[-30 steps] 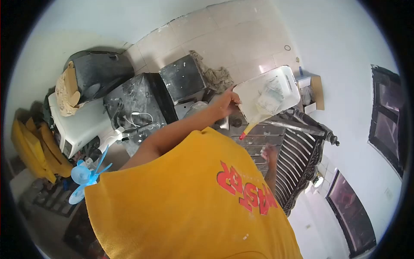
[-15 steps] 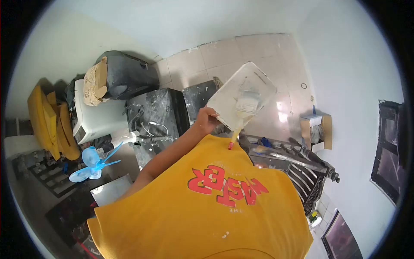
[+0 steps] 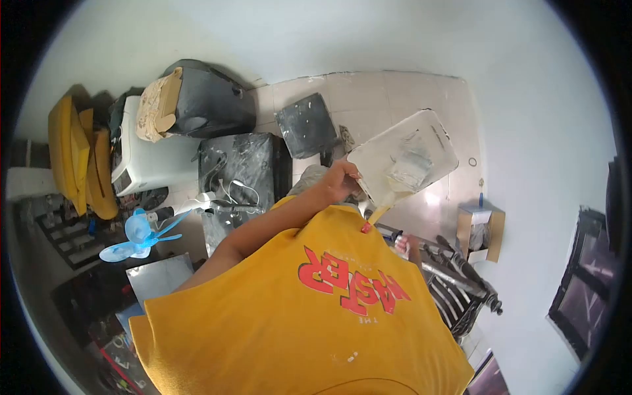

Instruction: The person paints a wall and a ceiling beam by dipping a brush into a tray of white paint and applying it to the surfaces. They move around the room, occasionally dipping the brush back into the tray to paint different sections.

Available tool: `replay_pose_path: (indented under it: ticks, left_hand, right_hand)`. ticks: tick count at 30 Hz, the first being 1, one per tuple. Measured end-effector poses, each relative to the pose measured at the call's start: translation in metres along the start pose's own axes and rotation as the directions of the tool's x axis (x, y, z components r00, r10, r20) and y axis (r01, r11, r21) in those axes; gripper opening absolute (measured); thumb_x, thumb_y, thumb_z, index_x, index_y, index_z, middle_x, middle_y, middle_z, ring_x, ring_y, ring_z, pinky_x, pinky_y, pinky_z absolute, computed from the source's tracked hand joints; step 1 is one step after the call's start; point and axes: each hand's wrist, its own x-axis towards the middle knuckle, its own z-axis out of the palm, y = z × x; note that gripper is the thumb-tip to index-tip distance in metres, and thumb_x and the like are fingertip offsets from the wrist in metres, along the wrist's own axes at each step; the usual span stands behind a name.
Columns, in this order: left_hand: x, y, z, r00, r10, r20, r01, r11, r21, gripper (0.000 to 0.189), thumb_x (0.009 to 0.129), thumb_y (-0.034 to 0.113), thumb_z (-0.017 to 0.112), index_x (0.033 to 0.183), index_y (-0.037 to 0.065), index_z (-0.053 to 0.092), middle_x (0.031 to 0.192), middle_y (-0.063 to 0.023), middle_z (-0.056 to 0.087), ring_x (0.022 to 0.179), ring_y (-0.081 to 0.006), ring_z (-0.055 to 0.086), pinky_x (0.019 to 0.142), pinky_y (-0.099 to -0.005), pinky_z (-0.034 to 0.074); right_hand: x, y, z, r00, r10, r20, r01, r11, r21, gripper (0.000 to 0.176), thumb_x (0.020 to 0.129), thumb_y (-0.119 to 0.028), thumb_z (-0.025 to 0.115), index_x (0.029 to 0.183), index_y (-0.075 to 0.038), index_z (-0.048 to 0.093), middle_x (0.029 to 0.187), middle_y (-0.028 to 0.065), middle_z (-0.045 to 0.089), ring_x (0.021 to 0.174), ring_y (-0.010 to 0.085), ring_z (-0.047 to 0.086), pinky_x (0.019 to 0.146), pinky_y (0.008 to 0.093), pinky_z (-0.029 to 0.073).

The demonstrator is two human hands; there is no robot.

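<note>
My left hand (image 3: 342,181) is closed on the near left edge of a white tray (image 3: 368,161), its rim smeared with paint. Inside the tray lies a wide paintbrush (image 3: 380,214) with a yellow, red-ended handle, its bristle end against the tray floor. The handle sticks out over the near edge, towards my yellow shirt. Low and to the right of the tray, my right hand (image 3: 405,245) shows partly beside my shirt, near a dark slatted bench (image 3: 454,283). Its fingers look curled, and whatever they hold is too small to make out.
A black stool (image 3: 306,125) and a plastic-covered dark box (image 3: 237,164) stand left of the tray. Further left are a white appliance (image 3: 161,158), yellow cushions (image 3: 69,155) and blue fan blades (image 3: 139,237). A cardboard box (image 3: 497,234) sits by the right wall.
The tray and brush, with my left hand on them, have shifted right and slightly lower in view. My right hand has come into sight beside the bench. The camera view has shifted too.
</note>
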Motion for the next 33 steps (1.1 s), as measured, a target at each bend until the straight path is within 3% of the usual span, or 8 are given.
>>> replay_pose_path:
  ticks: [3,12,16,19,22,25,27,33]
  left_hand:
    - [0.01,0.02,-0.015,0.999,0.011,-0.034,-0.014,0.996,-0.083,0.035,0.054,0.002,0.049,0.087,-0.002,0.057,0.081,-0.0125,0.06,0.079,-0.0267,0.058,0.086,-0.045,0.046]
    - [0.044,0.139,-0.026,0.999,0.044,-0.03,-0.047,0.992,-0.119,0.005,0.056,0.005,0.053,0.061,0.007,0.054,0.071,-0.0098,0.058,0.067,-0.0256,0.057,0.074,-0.0454,0.048]
    - [0.074,0.196,-0.045,0.998,-0.018,-0.061,0.015,0.998,-0.058,0.059,0.058,-0.002,0.048,0.115,0.012,0.045,0.073,-0.0029,0.048,0.068,-0.0165,0.051,0.064,-0.0408,0.049]
    - [0.07,0.267,-0.027,0.999,-0.023,-0.047,0.027,0.995,0.097,0.063,0.059,-0.002,0.049,0.12,0.014,0.042,0.082,-0.0045,0.048,0.071,-0.0166,0.051,0.064,-0.0411,0.05]
    - [0.061,0.32,-0.01,0.996,0.089,-0.021,-0.086,0.99,0.113,0.06,0.057,-0.002,0.051,0.116,0.01,0.047,0.085,-0.0064,0.054,0.072,-0.0185,0.055,0.073,-0.041,0.05]
    - [0.057,0.356,-0.015,0.982,0.188,-0.018,-0.186,0.977,0.1,0.06,0.058,-0.003,0.053,0.117,0.008,0.048,0.092,-0.0081,0.058,0.082,-0.0217,0.058,0.081,-0.0422,0.049]
    - [0.07,0.362,-0.039,0.967,0.256,-0.015,-0.255,0.966,0.047,0.055,0.06,-0.001,0.055,0.114,0.005,0.05,0.094,-0.009,0.059,0.087,-0.0239,0.059,0.082,-0.0429,0.048]
    - [0.025,0.382,-0.034,0.885,0.462,-0.059,-0.463,0.886,-0.006,0.041,0.071,0.016,0.059,0.107,-0.003,0.053,0.103,-0.0138,0.059,0.096,-0.0284,0.058,0.091,-0.0427,0.043]
  right_hand:
    - [0.011,0.025,-0.024,0.958,-0.123,-0.258,-0.081,0.749,-0.658,0.016,0.088,-0.026,0.045,0.079,-0.014,0.052,0.07,-0.0019,0.053,0.059,0.0146,0.054,0.05,0.0298,0.048]
    - [0.017,-0.013,0.165,0.861,-0.052,-0.506,-0.099,0.959,-0.267,0.024,0.088,-0.021,0.042,0.065,-0.017,0.045,0.057,-0.0042,0.044,0.053,0.0126,0.05,0.044,0.0289,0.041]
    - [0.049,-0.037,0.161,0.992,0.069,-0.106,-0.084,0.986,-0.146,0.014,0.085,-0.02,0.048,0.072,-0.015,0.049,0.06,-0.0003,0.042,0.055,0.0149,0.046,0.046,0.0322,0.036]
    - [0.093,-0.065,0.187,0.988,-0.126,-0.086,0.019,0.661,-0.75,0.011,0.086,-0.018,0.046,0.081,-0.01,0.051,0.069,0.0035,0.049,0.064,0.02,0.053,0.053,0.035,0.044]
    - [0.154,-0.095,0.192,0.925,-0.211,0.317,0.301,-0.104,-0.948,0.014,0.087,-0.016,0.044,0.089,-0.006,0.054,0.077,0.0072,0.055,0.073,0.025,0.061,0.061,0.0377,0.052]
    - [0.179,-0.121,0.303,0.972,-0.202,-0.117,-0.131,-0.055,-0.99,0.018,0.086,-0.017,0.048,0.098,-0.008,0.057,0.08,0.0073,0.059,0.072,0.0221,0.061,0.061,0.0341,0.052]
    - [0.189,-0.133,0.345,0.878,-0.156,-0.453,-0.318,0.518,-0.794,0.017,0.084,-0.016,0.052,0.098,-0.01,0.059,0.08,0.007,0.06,0.068,0.0205,0.06,0.059,0.0315,0.051]
    - [0.234,-0.203,0.378,0.917,-0.112,-0.383,-0.23,0.637,-0.736,0.022,0.084,-0.025,0.051,0.102,-0.012,0.056,0.09,0.0072,0.061,0.081,0.0228,0.061,0.074,0.0417,0.049]
